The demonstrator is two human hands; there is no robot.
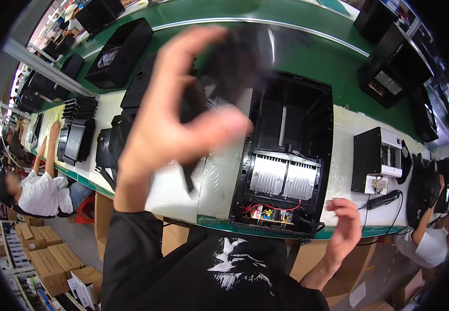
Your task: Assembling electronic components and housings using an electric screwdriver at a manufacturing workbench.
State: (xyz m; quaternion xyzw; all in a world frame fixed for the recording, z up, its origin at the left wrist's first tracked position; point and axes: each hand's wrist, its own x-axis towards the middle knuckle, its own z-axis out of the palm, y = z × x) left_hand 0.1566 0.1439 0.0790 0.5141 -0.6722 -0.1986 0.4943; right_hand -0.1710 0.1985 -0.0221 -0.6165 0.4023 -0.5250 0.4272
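Note:
My left hand (170, 122) is raised over the bench, smeared by motion, with its thumb and fingers spread around a black part (240, 62). That part is blurred as well and looks like smooth plastic; its exact kind does not show. Below and to the right lies a large open black housing (325, 119). Two finned silver heat sinks (284, 176) sit side by side in it, above a circuit board (268, 215) with red and yellow wires. At the near right corner of the housing, apart from it, my right hand (344, 228) is empty, its fingers loosely bent and apart.
Black parts (79, 137) stand stacked on the bench to the left. A black-and-white machine (382, 155) and a corded black tool (382, 200) lie to the right. Beyond runs a green conveyor (193, 15) with black housings (118, 54). Co-workers sit on both sides.

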